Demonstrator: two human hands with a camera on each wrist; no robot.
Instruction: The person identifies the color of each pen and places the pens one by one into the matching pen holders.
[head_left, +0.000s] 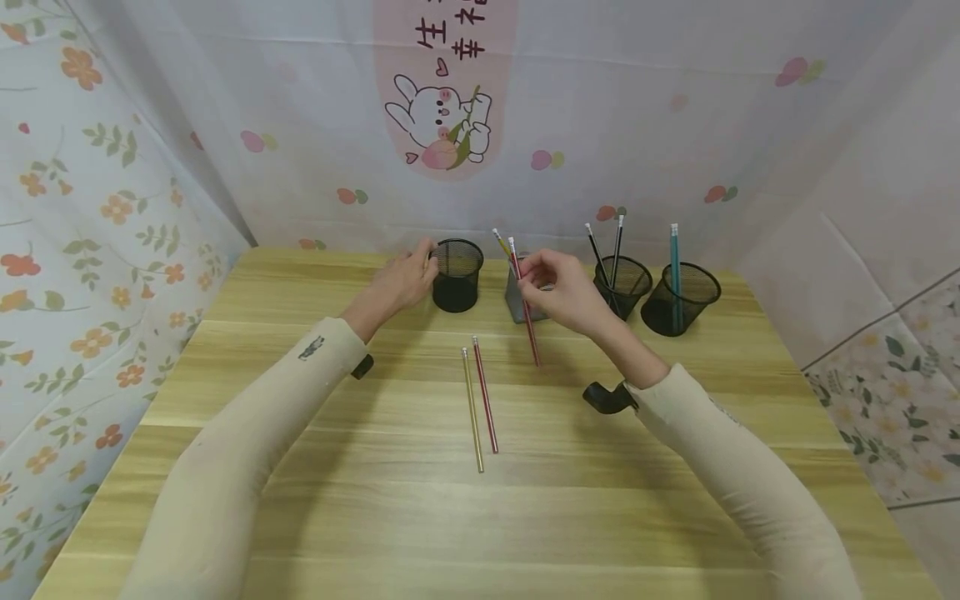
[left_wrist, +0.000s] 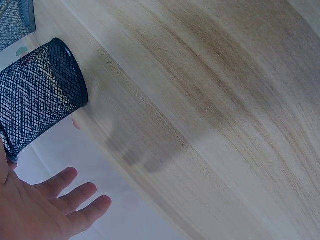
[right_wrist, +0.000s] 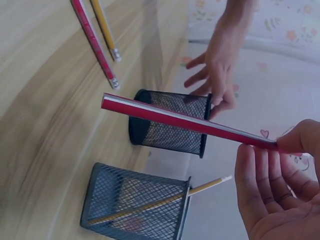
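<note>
My left hand (head_left: 407, 277) pinches the rim of a round black mesh pen cup (head_left: 456, 287) between thumb and index finger. The other fingers spread loosely beside it in the left wrist view. My right hand (head_left: 562, 287) pinches a red pencil (right_wrist: 160, 116) near its eraser end, with the lower end pointing down. Behind that pencil stands a square grey mesh pen cup (right_wrist: 135, 205) holding one yellow pencil (right_wrist: 205, 186). On the table, in front of the cups, lie a yellow pencil (head_left: 472, 408) and another red pencil (head_left: 486, 400), side by side.
Right of the square cup stand a round mesh cup (head_left: 633, 279) with black pencils (head_left: 617, 250) and another mesh cup (head_left: 708, 290) with teal pencils (head_left: 675, 254). A printed curtain (head_left: 600, 100) hangs behind the wooden table (head_left: 375, 500). Black wrist mounts (head_left: 606, 398) show at both sleeves.
</note>
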